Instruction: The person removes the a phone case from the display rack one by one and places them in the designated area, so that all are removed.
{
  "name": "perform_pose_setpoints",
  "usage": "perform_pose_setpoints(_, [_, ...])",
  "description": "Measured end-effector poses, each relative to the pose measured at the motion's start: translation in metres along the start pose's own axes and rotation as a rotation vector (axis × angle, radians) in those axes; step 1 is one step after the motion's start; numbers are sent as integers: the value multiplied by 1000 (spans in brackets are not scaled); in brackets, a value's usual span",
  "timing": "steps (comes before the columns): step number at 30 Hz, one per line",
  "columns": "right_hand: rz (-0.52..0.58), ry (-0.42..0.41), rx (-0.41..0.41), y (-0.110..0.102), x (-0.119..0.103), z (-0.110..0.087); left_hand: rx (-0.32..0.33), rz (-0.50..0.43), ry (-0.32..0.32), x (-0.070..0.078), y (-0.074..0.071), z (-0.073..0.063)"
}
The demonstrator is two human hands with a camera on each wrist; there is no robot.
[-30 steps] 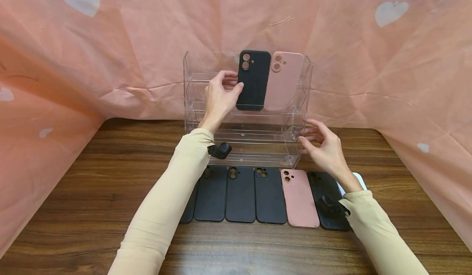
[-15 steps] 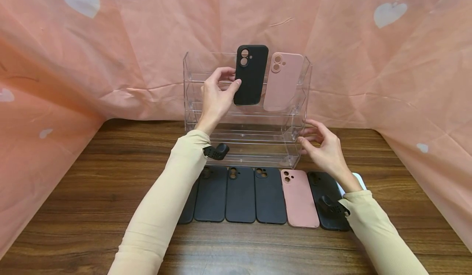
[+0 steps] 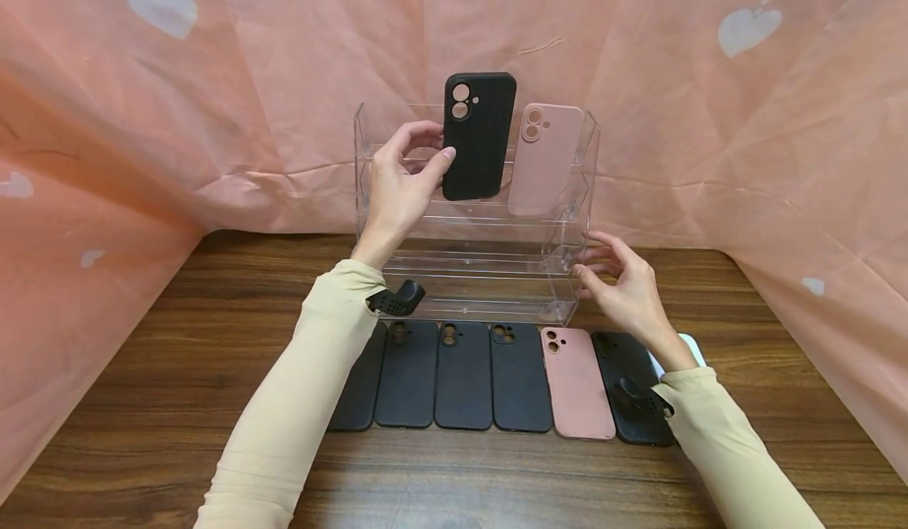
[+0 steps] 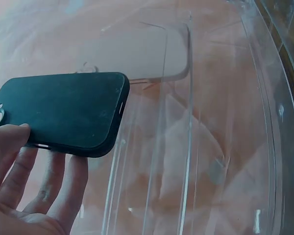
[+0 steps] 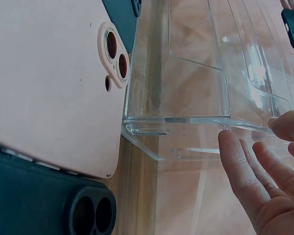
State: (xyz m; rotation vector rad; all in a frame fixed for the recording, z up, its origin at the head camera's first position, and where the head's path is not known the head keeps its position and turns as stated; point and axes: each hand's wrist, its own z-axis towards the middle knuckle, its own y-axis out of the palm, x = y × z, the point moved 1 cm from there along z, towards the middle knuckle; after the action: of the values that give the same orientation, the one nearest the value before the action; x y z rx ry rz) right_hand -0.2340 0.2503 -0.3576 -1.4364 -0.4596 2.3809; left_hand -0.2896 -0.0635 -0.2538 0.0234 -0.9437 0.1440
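My left hand (image 3: 399, 190) pinches a black phone case (image 3: 482, 147) by its left long edge, thumb on the back and fingers behind. The case is upright, in front of the upper tiers of a clear tiered display stand (image 3: 468, 308). In the left wrist view the black case (image 4: 63, 110) appears apart from the stand. A pink phone case (image 3: 545, 158) stands on the upper tier, right of the held one. My right hand (image 3: 627, 288) rests at the stand's lower right side, fingers relaxed; the right wrist view shows fingertips (image 5: 228, 139) at the side panel's edge.
In front of the stand lies a row of phone cases: several black ones (image 3: 463, 379) and a pink one (image 3: 578, 383). A white item (image 3: 691, 348) is partly hidden under the right wrist. Pink cloth (image 3: 284, 119) surrounds the wooden table (image 3: 184, 355).
My left hand has lifted the black case up, left and closer to the camera, away from the pink case beside it. The right hand has stayed at the stand's side.
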Motion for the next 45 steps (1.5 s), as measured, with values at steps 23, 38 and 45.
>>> perform_pose_setpoints(23, [1,-4,3,1,2,2,-116,-19,-179,-2,-53,-53])
perform_pose_setpoints(38, [12,6,4,0,0,3,-134,2,-276,-5,-78,-86])
perform_pose_setpoints(45, [9,-2,8,0,0,2,-151,38,-333,-11,-95,-102])
